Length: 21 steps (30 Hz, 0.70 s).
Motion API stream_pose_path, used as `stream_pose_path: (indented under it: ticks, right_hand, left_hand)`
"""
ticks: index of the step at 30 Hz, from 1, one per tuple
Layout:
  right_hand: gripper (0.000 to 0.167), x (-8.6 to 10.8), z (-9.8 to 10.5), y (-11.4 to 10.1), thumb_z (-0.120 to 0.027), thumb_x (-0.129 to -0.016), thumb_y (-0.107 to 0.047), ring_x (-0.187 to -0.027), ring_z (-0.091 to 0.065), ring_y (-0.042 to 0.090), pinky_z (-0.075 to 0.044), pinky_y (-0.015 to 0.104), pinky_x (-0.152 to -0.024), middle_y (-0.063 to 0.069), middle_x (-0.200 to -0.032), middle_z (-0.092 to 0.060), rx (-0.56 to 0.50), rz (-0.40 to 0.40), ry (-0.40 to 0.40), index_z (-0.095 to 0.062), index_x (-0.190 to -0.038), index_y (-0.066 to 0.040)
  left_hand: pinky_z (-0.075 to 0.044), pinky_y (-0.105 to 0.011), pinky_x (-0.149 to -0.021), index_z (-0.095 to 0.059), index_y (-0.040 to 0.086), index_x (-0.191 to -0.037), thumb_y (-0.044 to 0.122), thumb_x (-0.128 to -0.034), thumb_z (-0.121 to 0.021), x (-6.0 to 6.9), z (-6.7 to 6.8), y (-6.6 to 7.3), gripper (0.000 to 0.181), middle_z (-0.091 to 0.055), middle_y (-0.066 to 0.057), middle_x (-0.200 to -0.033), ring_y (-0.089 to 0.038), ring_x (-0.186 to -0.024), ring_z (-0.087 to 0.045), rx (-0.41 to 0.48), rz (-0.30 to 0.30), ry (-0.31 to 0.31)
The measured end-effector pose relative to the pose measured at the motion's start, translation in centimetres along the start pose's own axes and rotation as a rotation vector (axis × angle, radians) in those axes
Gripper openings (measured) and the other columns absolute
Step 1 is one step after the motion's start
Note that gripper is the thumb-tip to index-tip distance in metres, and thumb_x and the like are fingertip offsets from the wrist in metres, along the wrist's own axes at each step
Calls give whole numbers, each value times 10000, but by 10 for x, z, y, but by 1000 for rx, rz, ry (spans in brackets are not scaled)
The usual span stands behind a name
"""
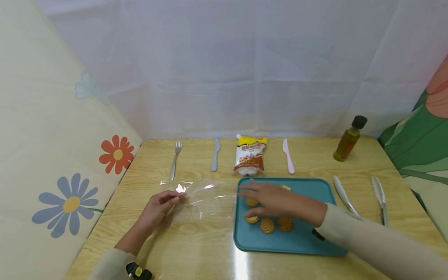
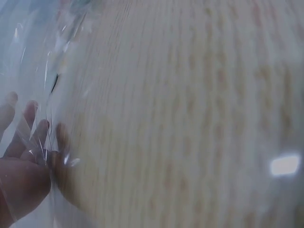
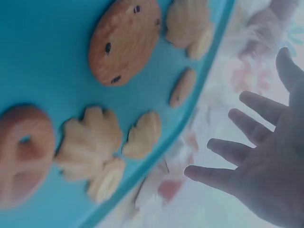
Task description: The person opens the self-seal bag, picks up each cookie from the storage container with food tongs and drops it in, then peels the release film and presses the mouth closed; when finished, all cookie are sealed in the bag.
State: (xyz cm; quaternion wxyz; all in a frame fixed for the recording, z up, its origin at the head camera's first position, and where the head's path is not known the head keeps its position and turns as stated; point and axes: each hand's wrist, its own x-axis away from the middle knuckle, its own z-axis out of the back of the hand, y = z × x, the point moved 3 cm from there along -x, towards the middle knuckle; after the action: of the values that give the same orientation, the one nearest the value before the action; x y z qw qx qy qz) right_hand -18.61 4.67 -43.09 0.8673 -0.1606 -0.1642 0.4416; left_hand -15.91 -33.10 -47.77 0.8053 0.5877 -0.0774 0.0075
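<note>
My left hand point(image 1: 155, 213) pinches the left edge of a clear plastic bag point(image 1: 213, 204) that lies flat and crinkled on the table. In the left wrist view, the bag's film covers much of the picture and the thumb and fingers are at the far left. With fingers spread straight, my right hand point(image 1: 269, 199) hovers over the left part of a blue-green tray point(image 1: 316, 190), holding nothing. Several cookies lie on the tray, among them a swirled cookie point(image 1: 267, 226) and a round cookie with dark specks point(image 3: 124, 42); the hand and forearm hide some of them.
Along the back stand or lie a fork point(image 1: 176, 160), a grey knife point(image 1: 215, 155), a spouted pouch point(image 1: 250, 155), a pink knife point(image 1: 288, 156) and a dark-capped oil bottle point(image 1: 347, 142). Metal tongs point(image 1: 379, 196) lie right of the tray, partly behind the right sleeve.
</note>
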Motion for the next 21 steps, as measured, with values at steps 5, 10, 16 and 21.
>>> stream_pose_path:
  ticks: [5,10,16,21]
  right_hand:
    - [690,40,13,10,-665,-992,-456,-1543,-214,432,-228,702,-1174,83,-1665,-339,-75,-58,115,-439,-1577,-169]
    - [684,86,22,26,-671,-990,-448,-1501,-282,482,-344,702,-1109,124,-1654,-346,-85,-158,238,-444,-1574,-172]
    - [726,137,25,47,-675,-978,-479,-1490,-258,528,-328,767,-1058,170,-1642,-350,-82,-322,355,-427,-1580,-159]
    - [830,174,17,68,-696,-965,-485,-1497,-196,553,-284,804,-1039,234,-1649,-299,-145,-470,411,-343,-1612,-105]
  left_hand:
    - [-522,-172,-920,-667,-65,-1289,109,-1037,-624,-1,0,-1,309,-741,-1,-1220,-48,-1098,-647,25,4,-10]
    - [-531,-193,-889,-661,-73,-1291,119,-1038,-626,-3,0,-4,319,-744,62,-1181,-48,-1086,-644,50,21,-12]
    - [-524,-195,-918,-664,-70,-1284,107,-1043,-612,-2,0,-6,303,-743,24,-1191,-63,-1096,-642,58,39,-7]
    - [-517,-189,-938,-663,-83,-1271,100,-1038,-618,-2,-1,-5,300,-739,-2,-1216,-57,-1110,-644,70,29,5]
